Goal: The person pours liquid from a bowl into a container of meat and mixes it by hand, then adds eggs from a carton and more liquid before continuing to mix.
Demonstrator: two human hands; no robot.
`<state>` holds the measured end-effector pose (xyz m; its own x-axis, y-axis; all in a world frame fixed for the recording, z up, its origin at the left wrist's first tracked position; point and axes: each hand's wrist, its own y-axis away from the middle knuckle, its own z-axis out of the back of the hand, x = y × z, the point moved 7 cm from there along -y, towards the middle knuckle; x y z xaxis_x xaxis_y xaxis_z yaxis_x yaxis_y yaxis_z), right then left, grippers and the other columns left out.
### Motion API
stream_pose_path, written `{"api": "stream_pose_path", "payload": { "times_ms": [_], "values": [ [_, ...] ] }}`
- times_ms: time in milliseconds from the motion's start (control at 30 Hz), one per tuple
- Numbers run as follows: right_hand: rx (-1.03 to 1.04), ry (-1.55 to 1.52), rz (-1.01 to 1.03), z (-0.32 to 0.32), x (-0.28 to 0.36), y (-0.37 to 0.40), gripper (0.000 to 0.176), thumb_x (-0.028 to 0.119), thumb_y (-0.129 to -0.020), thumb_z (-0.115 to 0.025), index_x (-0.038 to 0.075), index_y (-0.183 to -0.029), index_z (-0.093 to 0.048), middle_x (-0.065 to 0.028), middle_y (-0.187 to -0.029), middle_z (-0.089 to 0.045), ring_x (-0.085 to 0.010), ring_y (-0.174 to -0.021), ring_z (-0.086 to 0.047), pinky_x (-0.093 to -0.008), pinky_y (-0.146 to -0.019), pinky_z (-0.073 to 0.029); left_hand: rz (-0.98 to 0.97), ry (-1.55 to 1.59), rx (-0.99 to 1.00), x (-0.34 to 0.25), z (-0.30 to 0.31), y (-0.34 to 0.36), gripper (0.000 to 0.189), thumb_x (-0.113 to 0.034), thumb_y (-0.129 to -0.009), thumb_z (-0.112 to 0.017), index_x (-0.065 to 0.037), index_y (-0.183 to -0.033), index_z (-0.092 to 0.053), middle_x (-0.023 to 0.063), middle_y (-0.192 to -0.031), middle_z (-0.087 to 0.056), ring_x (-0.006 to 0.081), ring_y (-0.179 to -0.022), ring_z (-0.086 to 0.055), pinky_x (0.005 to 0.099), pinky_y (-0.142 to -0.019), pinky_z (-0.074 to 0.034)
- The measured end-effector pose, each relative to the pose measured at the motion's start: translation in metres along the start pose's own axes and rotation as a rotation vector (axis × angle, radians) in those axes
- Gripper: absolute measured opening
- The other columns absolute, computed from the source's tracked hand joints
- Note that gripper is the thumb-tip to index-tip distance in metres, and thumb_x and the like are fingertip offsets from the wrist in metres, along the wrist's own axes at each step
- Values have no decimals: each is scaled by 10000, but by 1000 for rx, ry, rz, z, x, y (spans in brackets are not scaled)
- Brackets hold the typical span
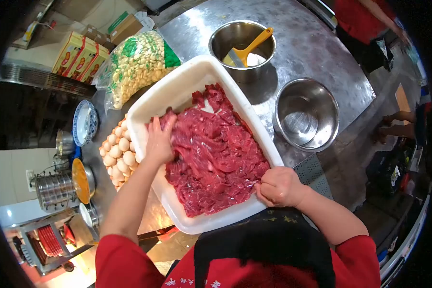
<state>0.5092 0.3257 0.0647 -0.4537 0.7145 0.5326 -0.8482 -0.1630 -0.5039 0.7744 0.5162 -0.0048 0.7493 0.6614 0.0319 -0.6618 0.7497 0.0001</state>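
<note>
Glossy meat [216, 153], smooth plastic tub [211, 224]

Meat [216, 151] in the tub [177, 89], eggs [122, 156] to its left, bowl [306, 114] to its right

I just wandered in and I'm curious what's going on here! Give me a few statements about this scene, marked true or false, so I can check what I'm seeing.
1. The left hand touches the red meat in the white tub. True.
2. The right hand grips the yellow brush. False: that hand is curled at the tub's edge; the brush rests in a steel pot.
3. Eggs sit to the left of the tub. True.
4. The plastic bag lies inside the tub. False: it lies outside, beside it.
5. The person's sleeves are red. True.
</note>
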Motion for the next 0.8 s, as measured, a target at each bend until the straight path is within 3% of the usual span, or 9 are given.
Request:
{"api": "stream_pose_path", "payload": {
  "times_ms": [100,167,233,300,367,533,567,633,800],
  "values": [
    [-37,8,-18,-1,-2,-1,234,84,-706,-698,110,-583,-500,-24,-573,-464,-208,-519,-525,-347,-461,-428,336,235,194,18,-14,-27,755,-115,-768,-686,-183,-1440,-350,290,-1329,-432,481,-1184,-460,472,-1017,-408],
    [-60,27,-23,0,-2,0,246,78,-709,-698,108,-573,-495,-26,-568,-465,-209,-515,-525,-346,-459,-427,407,320,82,10,-24,-31,684,-160,-796,-697,-152,-1410,-397,233,-1308,-515,398,-1128,-552,446,-966,-456],
    [-89,23,-42,1,-3,0,266,78,-711,-698,106,-556,-484,-29,-563,-466,-211,-514,-528,-347,-454,-427,622,1351,99,1,-65,-31,593,-236,-840,-689,-110,-1370,-455,150,-1268,-584,319,-1086,-602,430,-928,-489],
    [-103,19,-22,3,-2,-3,272,78,-711,-699,107,-552,-480,-29,-561,-468,-212,-511,-526,-349,-454,-427,916,2223,516,-78,-55,-22,496,-273,-878,-659,-56,-1303,-526,82,-1222,-619,229,-1073,-611,386,-918,-502],
    [-116,16,-20,5,2,-1,278,78,-710,-699,109,-547,-476,-30,-559,-469,-214,-508,-525,-351,-453,-427,827,2130,463,-105,-39,-22,474,-290,-892,-642,-24,-1274,-551,83,-1186,-635,181,-1038,-615,348,-917,-501],
    [-90,28,-42,0,6,6,296,76,-704,-701,120,-534,-463,-31,-553,-457,-216,-488,-513,-350,-445,-418,-19,1390,347,-145,14,18,422,-51,-810,-632,-18,-1225,-563,59,-1080,-671,185,-1010,-621,295,-896,-483],
    [-80,15,-35,-1,6,6,296,76,-704,-701,120,-534,-463,-31,-553,-457,-216,-488,-513,-350,-445,-418,-81,987,569,-151,20,36,490,-110,-799,-682,-71,-1269,-547,114,-1072,-632,250,-1117,-573,319,-989,-419],
    [-59,31,-55,-1,5,5,299,75,-704,-701,121,-536,-458,-32,-549,-446,-215,-479,-504,-349,-442,-415,-232,519,348,-155,28,93,486,-312,-806,-720,-158,-1246,-580,161,-1144,-570,362,-1196,-465,606,-987,-316],
    [-32,16,-75,-1,4,4,321,58,-704,-706,117,-535,-438,-32,-544,-436,-210,-472,-494,-345,-439,-410,-134,55,608,-103,27,115,755,-463,-671,-793,-237,-1332,-509,199,-1337,-443,397,-1329,-360,694,-1060,-150]
  ]
}}
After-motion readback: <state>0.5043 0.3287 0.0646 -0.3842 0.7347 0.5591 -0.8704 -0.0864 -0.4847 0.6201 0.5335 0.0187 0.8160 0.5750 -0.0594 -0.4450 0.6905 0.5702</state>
